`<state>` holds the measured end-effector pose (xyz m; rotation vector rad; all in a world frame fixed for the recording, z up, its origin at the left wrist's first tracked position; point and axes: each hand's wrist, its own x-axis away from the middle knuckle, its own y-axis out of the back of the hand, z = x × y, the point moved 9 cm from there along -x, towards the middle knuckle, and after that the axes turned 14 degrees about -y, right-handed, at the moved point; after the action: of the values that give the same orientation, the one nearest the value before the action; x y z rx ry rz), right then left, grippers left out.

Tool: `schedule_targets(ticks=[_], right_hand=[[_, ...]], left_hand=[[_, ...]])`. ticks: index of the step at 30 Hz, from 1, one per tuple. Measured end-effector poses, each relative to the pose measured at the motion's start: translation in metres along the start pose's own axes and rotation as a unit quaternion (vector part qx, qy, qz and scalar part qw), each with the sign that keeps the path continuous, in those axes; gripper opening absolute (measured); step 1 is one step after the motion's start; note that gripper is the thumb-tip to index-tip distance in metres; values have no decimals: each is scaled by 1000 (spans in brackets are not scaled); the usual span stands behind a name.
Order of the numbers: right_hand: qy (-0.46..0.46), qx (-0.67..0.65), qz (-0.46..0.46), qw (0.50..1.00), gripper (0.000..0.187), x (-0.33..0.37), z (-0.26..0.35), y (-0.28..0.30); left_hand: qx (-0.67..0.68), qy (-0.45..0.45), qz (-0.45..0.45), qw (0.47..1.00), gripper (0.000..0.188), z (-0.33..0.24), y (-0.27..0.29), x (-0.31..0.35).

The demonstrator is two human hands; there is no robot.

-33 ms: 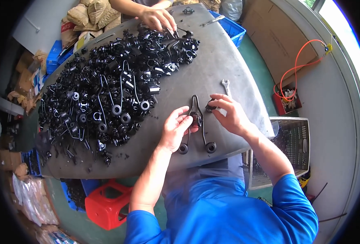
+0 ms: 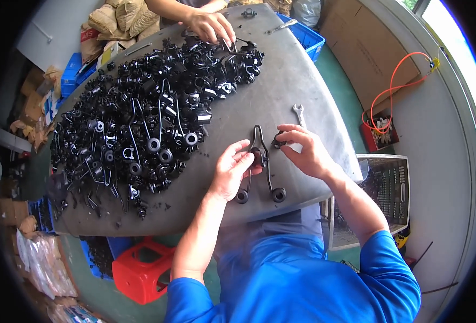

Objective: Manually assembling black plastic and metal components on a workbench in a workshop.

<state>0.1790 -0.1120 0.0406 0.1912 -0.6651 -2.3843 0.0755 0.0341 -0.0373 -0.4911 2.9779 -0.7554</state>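
Near the front edge of the grey table, my left hand (image 2: 231, 171) grips a black bent-wire bracket (image 2: 268, 175). Its looped end points away from me, and its two legs end in round black rings close to my body. Thumb and fingers close around the dark fitting at its middle. Just to the right, my right hand (image 2: 305, 152) pinches a small black part (image 2: 279, 141), whose exact kind is partly covered by the fingers. A silver open-end wrench (image 2: 299, 113) lies beyond the right hand, its handle partly hidden.
A large pile of black metal parts (image 2: 141, 118) spreads over the table's left side. Another person's hand (image 2: 212, 26) reaches into its far end. A second wrench (image 2: 282, 27) lies at the far right edge. A red stool (image 2: 141, 272) and a grey crate (image 2: 399, 202) stand below table height.
The other person's fingers have shifted slightly at the far end of the pile. My own hands show no visible movement.
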Motion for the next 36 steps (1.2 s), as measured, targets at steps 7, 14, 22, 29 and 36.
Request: schedule_targets(ticks=[7, 14, 22, 29, 36], right_hand=[[71, -26, 95, 993, 13, 22, 10, -30], [-57, -124, 107, 985, 20, 17, -5, -38], [-145, -114, 50, 982, 32, 20, -11, -41], [-140, -108, 26, 984, 33, 25, 2, -36], [-35, -125, -7, 991, 31, 37, 16, -40]], left_hand=[[79, 13, 17, 997, 43, 1, 0, 0], [63, 14, 26, 998, 44, 0, -1, 1], [33, 18, 18, 999, 50, -1, 0, 1], [-78, 14, 3, 997, 50, -9, -5, -3], [-182, 4, 22, 983, 48, -15, -4, -11]])
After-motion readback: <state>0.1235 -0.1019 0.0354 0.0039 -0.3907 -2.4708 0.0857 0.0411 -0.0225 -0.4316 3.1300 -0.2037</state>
